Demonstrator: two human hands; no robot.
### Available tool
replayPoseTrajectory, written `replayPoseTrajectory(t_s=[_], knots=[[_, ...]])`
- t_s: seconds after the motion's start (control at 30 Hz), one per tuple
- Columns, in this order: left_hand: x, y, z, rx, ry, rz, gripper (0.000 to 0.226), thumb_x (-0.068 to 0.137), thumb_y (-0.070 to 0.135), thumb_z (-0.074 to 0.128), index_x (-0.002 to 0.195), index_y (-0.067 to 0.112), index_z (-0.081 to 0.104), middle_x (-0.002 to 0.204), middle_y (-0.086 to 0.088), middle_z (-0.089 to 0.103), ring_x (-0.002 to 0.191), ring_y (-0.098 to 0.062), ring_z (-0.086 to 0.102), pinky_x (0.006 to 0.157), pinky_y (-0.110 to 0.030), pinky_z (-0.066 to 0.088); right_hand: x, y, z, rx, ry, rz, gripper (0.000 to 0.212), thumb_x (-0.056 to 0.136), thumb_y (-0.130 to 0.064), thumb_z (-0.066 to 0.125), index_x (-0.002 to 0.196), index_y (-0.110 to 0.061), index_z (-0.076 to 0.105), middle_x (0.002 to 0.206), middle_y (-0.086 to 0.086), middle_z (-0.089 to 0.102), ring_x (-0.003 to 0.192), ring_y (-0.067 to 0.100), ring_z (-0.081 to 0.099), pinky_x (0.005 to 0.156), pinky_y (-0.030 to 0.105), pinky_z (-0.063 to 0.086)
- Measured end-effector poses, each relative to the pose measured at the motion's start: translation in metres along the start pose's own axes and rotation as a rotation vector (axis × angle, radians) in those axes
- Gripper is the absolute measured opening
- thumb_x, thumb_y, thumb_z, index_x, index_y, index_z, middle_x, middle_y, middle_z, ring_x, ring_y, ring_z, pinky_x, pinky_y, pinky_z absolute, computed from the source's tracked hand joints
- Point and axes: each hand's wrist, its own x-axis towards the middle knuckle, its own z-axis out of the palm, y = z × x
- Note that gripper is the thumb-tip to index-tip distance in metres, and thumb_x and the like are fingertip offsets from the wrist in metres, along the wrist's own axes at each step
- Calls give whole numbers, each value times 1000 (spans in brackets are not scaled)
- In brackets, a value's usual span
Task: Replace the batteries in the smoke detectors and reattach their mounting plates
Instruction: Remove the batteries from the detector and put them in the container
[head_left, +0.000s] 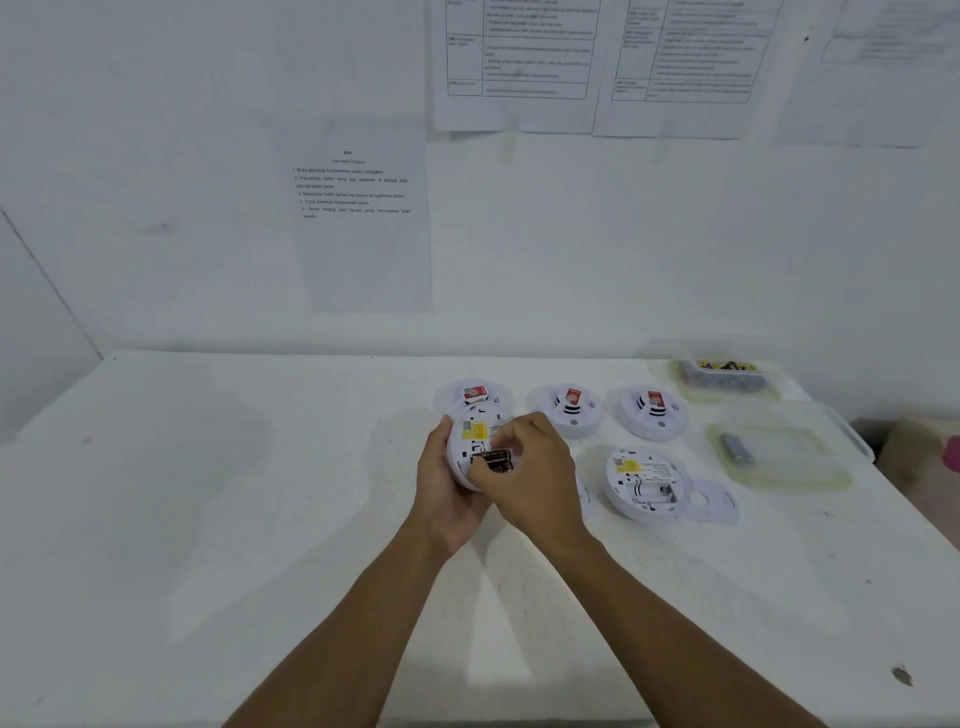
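Note:
My left hand (445, 493) grips a white smoke detector (470, 439) from below, its back with a yellow label turned up toward me. My right hand (530, 475) reaches over it, fingers curled on a dark battery (493, 460) at the battery bay. Another detector (644, 480) lies on its face to the right with its battery bay open and bare, a loose mounting plate (711, 501) beside it. Three detectors lie at the back in a row: left (475, 395), middle (570, 408) and right (652, 410), each with a red tag.
A clear box holding several batteries (727, 374) stands at the back right. In front of it sits a second clear container (779, 452) with one dark item inside. Printed sheets hang on the wall (358, 218). The white table (234, 493) ends at the right near a dark gap.

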Motion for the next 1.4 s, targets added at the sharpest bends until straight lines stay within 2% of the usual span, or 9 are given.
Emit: replayPoseTrajectory(t_s=[0.1, 0.23, 0.4, 0.53, 0.77, 1.0, 1.13, 1.27, 1.4], knots=[[0, 0, 1, 39, -9, 17, 58, 93, 49, 42, 132, 9, 58, 120, -15, 65, 108, -27, 63, 96, -38, 49, -1, -2, 0, -1, 19, -19, 29, 60, -40, 66, 83, -23, 60, 90, -11, 55, 85, 6, 59, 70, 24, 53], [1, 6, -2, 44, -6, 31, 62, 88, 51, 46, 132, 9, 58, 121, -16, 65, 108, -27, 62, 91, -39, 53, -4, 2, 0, 45, 8, -142, 17, 69, -31, 64, 83, -22, 62, 88, -11, 59, 83, 5, 60, 67, 25, 53], [2, 5, -1, 24, 2, 0, 59, 96, 52, 38, 134, 11, 57, 121, -13, 66, 105, -24, 64, 86, -35, 55, -3, 11, -5, 2, -66, -308, 22, 82, -23, 66, 103, -19, 71, 103, -6, 61, 98, 12, 59, 81, 30, 52], [5, -1, 4, -12, -23, -17, 57, 95, 52, 40, 131, 12, 59, 115, -12, 67, 97, -23, 67, 79, -35, 58, 1, 16, -17, -50, -56, -417, 18, 85, -14, 66, 103, -14, 71, 101, -2, 65, 92, 17, 59, 77, 35, 52], [21, -23, 41, 71, -104, -49, 60, 98, 55, 32, 109, 12, 73, 112, -15, 70, 102, -29, 68, 95, -48, 46, 18, 32, -82, 32, -75, -432, 14, 91, -15, 60, 102, -10, 66, 96, -4, 63, 84, 7, 56, 75, 21, 48], [49, -72, 97, 66, -53, -51, 58, 95, 59, 36, 119, 14, 65, 119, -19, 67, 109, -36, 59, 87, -50, 47, 53, 85, -192, 89, 51, -227, 19, 90, -6, 62, 107, -14, 65, 80, -14, 67, 73, -1, 62, 66, 14, 47], [66, -100, 127, 68, -55, -55, 59, 95, 58, 37, 124, 14, 62, 122, -19, 66, 109, -36, 59, 84, -47, 49, 85, 150, -256, -99, 23, -16, 12, 85, -13, 67, 88, -25, 66, 77, -6, 70, 69, -1, 61, 62, 6, 41], [80, -129, 148, 90, -51, -62, 61, 95, 58, 36, 129, 13, 59, 120, -18, 67, 105, -35, 63, 81, -45, 50, 112, 210, -286, -334, -196, 175, 9, 84, -24, 69, 80, -30, 64, 74, -3, 70, 73, 16, 63, 58, 22, 42], [93, -148, 157, 43, -11, -74, 59, 93, 59, 40, 126, 15, 61, 126, -19, 64, 118, -38, 56, 81, -48, 49, 125, 239, -280, -389, -331, 234, 10, 80, -26, 74, 74, -29, 66, 79, -5, 65, 75, 18, 68, 72, 32, 54]])
